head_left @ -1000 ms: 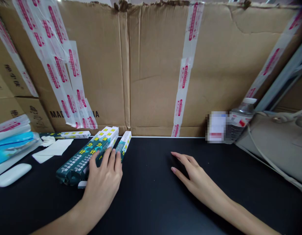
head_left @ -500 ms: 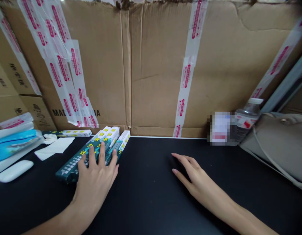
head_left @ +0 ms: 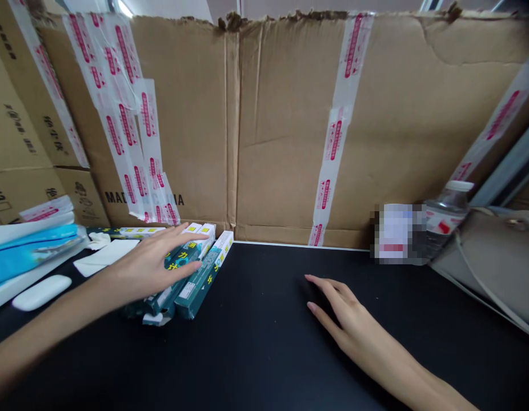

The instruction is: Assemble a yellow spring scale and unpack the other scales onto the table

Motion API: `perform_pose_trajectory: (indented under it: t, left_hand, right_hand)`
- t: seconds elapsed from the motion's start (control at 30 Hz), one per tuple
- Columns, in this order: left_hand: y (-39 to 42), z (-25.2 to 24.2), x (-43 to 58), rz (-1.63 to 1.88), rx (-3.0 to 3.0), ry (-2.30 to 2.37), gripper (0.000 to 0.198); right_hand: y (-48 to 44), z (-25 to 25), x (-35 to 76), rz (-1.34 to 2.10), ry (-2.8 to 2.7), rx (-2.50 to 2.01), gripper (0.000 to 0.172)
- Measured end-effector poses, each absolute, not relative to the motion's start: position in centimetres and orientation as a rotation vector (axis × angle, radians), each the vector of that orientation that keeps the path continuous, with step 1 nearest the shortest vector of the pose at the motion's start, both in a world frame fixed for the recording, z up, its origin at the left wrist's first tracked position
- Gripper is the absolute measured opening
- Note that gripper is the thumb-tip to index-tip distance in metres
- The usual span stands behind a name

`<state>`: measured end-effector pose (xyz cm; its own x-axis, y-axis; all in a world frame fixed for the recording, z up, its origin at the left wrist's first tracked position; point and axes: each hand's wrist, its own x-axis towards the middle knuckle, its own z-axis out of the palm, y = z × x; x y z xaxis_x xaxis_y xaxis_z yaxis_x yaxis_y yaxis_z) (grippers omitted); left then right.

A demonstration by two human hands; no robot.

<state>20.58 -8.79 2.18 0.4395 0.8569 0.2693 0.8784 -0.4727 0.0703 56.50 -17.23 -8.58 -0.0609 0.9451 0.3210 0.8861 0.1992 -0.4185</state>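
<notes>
On black tabletop (head_left: 264, 354), cartons (head_left: 200, 279) (cardboard (head_left: 281, 131) behind)

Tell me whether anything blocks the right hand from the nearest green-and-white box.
Nothing visible does. Only black tabletop lies between the right hand and that box. The left hand is over the other boxes, on the far side of that box from the right hand, so it is not in the way.
</notes>
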Motion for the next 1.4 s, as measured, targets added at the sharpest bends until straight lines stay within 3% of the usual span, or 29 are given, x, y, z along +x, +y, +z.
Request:
perform_pose_trajectory:
  t: [0.17, 0.63, 0.9, 1.03, 1.13, 1.4]
  left_hand:
    - [-6.9, 1.5, 18.9, -0.495, -2.648, -1.883, 0.093]
    - [-6.2, 3.5, 15.4, -0.971, -2.709, -2.328, 0.064]
    - [-6.3, 1.5, 17.4, -0.740, -2.597, -2.160, 0.095]
    - [-6.6, 1.4, 17.7, -0.676, -2.620, -2.124, 0.090]
    - [-6.5, 1.4, 17.4, -0.706, -2.681, -2.117, 0.085]
    - [-6.3, 0.5, 17.7, -0.822, -2.733, -2.165, 0.075]
  right_hand:
    - [-17.2, -8.6, 56.6, 0.146, -1.968, -1.697, 0.045]
    - [-17.1, -9.6, 57.0, 0.031, -1.998, -1.643, 0.042]
    - [-17.0, -9.3, 53.5, -0.259, -2.192, -1.382, 0.042]
    - [-15.9, -7.2, 47.7, -0.008, -2.341, -1.167, 0.045]
    - [-14.3, -6.3, 44.2, 0.219, -2.337, -1.089, 0.056]
    - [-12.7, -5.9, 42.9, 0.290, -2.379, -0.994, 0.058]
